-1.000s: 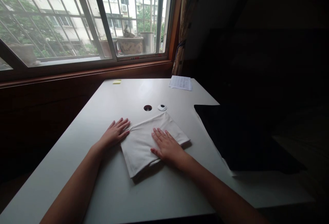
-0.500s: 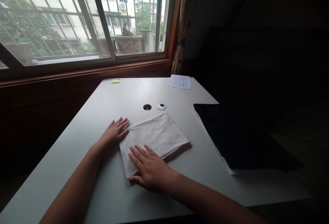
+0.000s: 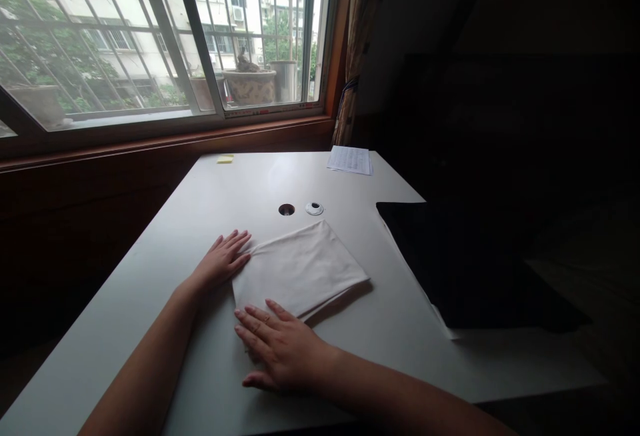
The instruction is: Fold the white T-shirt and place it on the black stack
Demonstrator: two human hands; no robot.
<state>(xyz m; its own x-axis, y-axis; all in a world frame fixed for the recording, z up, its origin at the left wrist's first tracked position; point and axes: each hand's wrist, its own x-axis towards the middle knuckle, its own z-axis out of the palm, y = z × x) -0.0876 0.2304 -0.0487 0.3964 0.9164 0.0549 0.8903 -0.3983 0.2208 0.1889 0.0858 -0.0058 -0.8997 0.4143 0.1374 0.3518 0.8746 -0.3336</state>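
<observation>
A folded white cloth point(image 3: 305, 266) lies at a slant on the white table, its near right edge slightly raised with a gap between layers. My left hand point(image 3: 223, 258) rests flat with fingers stretched out, its fingertips touching the cloth's left corner. Over the near left part of the cloth lies my right hand point(image 3: 283, 349), palm down and fingers spread, covering that corner. Neither hand grips anything.
The white table point(image 3: 165, 256) has a round hole point(image 3: 287, 210) with a white ring cover point(image 3: 315, 209) beside it. Printed papers point(image 3: 350, 160) and yellow sticky notes point(image 3: 225, 159) lie at the back. Black fabric point(image 3: 465, 269) covers the right side. A barred window stands behind.
My right hand has slid toward me and a little left, down to the cloth's near left corner. My left hand and the cloth have stayed nearly still.
</observation>
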